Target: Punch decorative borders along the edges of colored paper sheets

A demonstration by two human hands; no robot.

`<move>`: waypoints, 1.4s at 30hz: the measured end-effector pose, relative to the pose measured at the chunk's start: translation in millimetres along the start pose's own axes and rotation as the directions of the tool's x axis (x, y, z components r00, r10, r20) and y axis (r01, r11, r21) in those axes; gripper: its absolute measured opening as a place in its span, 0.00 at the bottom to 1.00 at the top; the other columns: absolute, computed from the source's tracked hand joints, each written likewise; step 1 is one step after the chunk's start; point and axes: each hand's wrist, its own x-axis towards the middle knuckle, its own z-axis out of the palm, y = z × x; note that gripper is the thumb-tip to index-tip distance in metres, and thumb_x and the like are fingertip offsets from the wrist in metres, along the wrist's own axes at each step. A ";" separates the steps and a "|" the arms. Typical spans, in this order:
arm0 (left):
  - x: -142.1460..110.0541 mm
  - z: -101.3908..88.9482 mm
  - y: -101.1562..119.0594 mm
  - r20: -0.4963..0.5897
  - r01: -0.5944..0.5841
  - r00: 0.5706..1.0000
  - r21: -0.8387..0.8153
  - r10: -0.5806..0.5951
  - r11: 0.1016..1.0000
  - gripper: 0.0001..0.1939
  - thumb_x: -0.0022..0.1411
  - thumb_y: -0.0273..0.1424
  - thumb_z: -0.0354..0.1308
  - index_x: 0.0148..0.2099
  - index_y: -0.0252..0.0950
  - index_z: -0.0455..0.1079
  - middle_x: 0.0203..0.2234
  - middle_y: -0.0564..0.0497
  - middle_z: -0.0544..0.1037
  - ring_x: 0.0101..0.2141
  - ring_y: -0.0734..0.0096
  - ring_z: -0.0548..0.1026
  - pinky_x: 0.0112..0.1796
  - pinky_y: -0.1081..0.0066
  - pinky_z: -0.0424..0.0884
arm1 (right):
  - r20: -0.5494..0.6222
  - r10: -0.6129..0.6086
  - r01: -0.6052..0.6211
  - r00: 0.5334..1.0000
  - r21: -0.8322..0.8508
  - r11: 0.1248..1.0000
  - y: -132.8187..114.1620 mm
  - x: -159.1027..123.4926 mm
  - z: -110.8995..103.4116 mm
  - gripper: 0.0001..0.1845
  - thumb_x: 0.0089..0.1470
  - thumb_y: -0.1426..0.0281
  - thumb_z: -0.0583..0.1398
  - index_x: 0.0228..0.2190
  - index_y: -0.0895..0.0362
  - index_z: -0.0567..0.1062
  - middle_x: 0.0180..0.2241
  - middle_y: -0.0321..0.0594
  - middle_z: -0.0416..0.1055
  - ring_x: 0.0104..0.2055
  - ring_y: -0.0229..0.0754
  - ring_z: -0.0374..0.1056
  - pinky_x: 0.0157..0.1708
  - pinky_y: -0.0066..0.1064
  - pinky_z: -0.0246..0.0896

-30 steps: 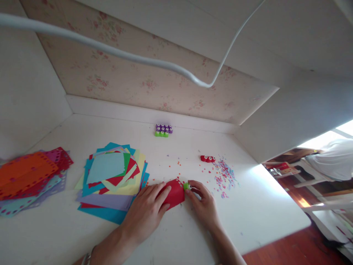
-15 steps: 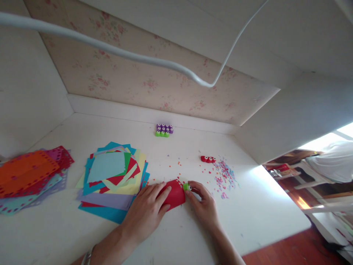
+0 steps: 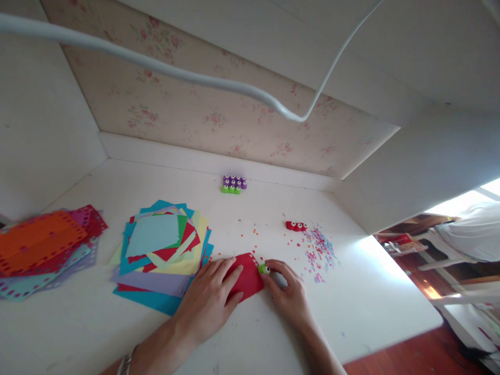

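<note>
Shifted slightly toward the person, the green punch (image 3: 264, 269) sits at the right edge of the red sheet (image 3: 247, 277), pinched between the right hand's (image 3: 288, 292) thumb and fingers. Fingers slightly spread, the left hand (image 3: 209, 294) presses that sheet on the white table (image 3: 250, 346), beside the coloured paper pile (image 3: 154, 237).

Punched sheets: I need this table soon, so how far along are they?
Done, it seems: the hole-edged sheets, far left. In hand: the red sheet, partly edged with holes, under the left hand; green punch in the right hand. Probably left: the middle stack, seemingly unpunched.
</note>
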 end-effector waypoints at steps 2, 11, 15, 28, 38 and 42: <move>0.0 -0.4 0.3 -0.007 -0.002 1.000 -0.004 0.002 1.000 0.22 0.65 0.37 0.55 0.60 0.40 0.64 0.58 0.45 0.68 0.56 0.55 0.66 0.56 0.53 0.64 | 0.003 -0.008 0.008 1.000 -0.015 1.000 -1.7 0.1 -0.7 0.09 0.56 0.66 0.61 0.40 0.53 0.74 0.42 0.42 0.75 0.44 0.44 0.73 0.45 0.34 0.69; 0.8 -2.0 2.8 0.005 -0.027 1.000 0.028 0.026 0.999 0.19 0.66 0.37 0.53 0.58 0.42 0.68 0.60 0.44 0.66 0.58 0.53 0.64 0.57 0.50 0.61 | 0.007 -0.167 0.167 0.986 -0.071 0.983 -8.2 0.5 0.5 0.10 0.57 0.71 0.61 0.42 0.52 0.76 0.44 0.42 0.76 0.45 0.44 0.73 0.45 0.34 0.71; 0.6 0.0 4.0 -0.010 -0.008 1.000 0.015 0.008 1.000 0.17 0.67 0.38 0.52 0.56 0.44 0.70 0.61 0.46 0.65 0.59 0.54 0.63 0.58 0.51 0.59 | 0.027 -0.239 0.241 0.971 -0.103 0.965 -6.4 -3.6 0.6 0.14 0.57 0.74 0.60 0.45 0.52 0.76 0.46 0.43 0.75 0.47 0.44 0.73 0.47 0.35 0.71; 0.7 -5.8 5.2 0.037 0.005 0.999 -0.026 -0.004 1.000 0.17 0.67 0.40 0.52 0.55 0.45 0.70 0.59 0.47 0.67 0.58 0.54 0.64 0.57 0.50 0.59 | -0.005 -0.250 0.247 0.968 -0.133 0.960 -4.5 -6.0 3.4 0.15 0.58 0.74 0.59 0.45 0.50 0.78 0.45 0.41 0.77 0.45 0.46 0.74 0.44 0.38 0.74; 1.1 -4.7 4.9 0.026 0.009 1.000 -0.033 -0.008 0.999 0.17 0.66 0.40 0.54 0.55 0.45 0.70 0.59 0.48 0.68 0.58 0.54 0.64 0.58 0.49 0.58 | 0.170 -0.267 0.293 0.949 -0.155 0.943 -27.5 9.1 -5.2 0.12 0.60 0.74 0.56 0.39 0.53 0.79 0.47 0.43 0.75 0.47 0.47 0.72 0.45 0.40 0.72; 0.9 -3.9 5.2 0.027 0.006 1.000 -0.028 -0.006 1.000 0.17 0.66 0.39 0.53 0.56 0.45 0.70 0.59 0.48 0.67 0.58 0.54 0.63 0.58 0.49 0.58 | 0.234 -0.260 0.301 0.937 -0.162 0.940 -33.2 15.7 -8.8 0.13 0.61 0.74 0.54 0.33 0.54 0.78 0.46 0.43 0.76 0.46 0.46 0.72 0.44 0.39 0.72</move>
